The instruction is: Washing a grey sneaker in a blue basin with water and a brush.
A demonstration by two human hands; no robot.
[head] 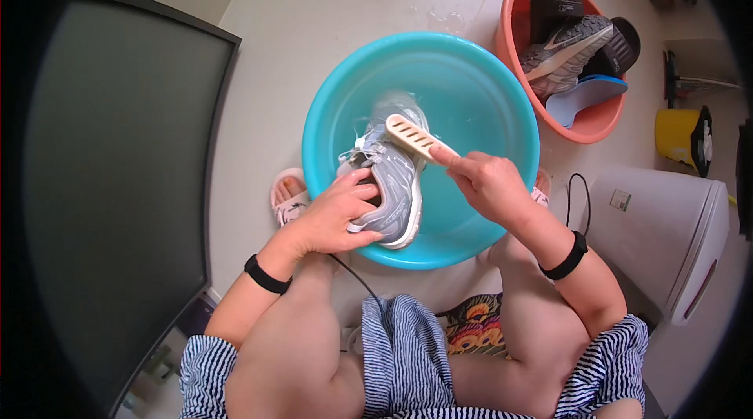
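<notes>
A grey running shoe (395, 187) with white laces and a white sole leans in a turquoise plastic basin (420, 258) between my feet. Its toe dips into the water (465, 101), while its heel rests by the near rim. My left hand (347, 210) grips the shoe at the heel, fingers inside the opening and thumb outside. In my right hand (488, 184) is a cream scrubbing brush (415, 138) with a slotted back. The brush lies against the side of the shoe near the laces; its bristles are hidden beneath.
At the upper right, an orange basin (588, 132) holds black slides (556, 1), another grey shoe (567, 54) and a blue insole (582, 98). A white bin-like container (650, 237) stands right, near a yellow container (676, 134). A dark framed panel (129, 184) borders the left.
</notes>
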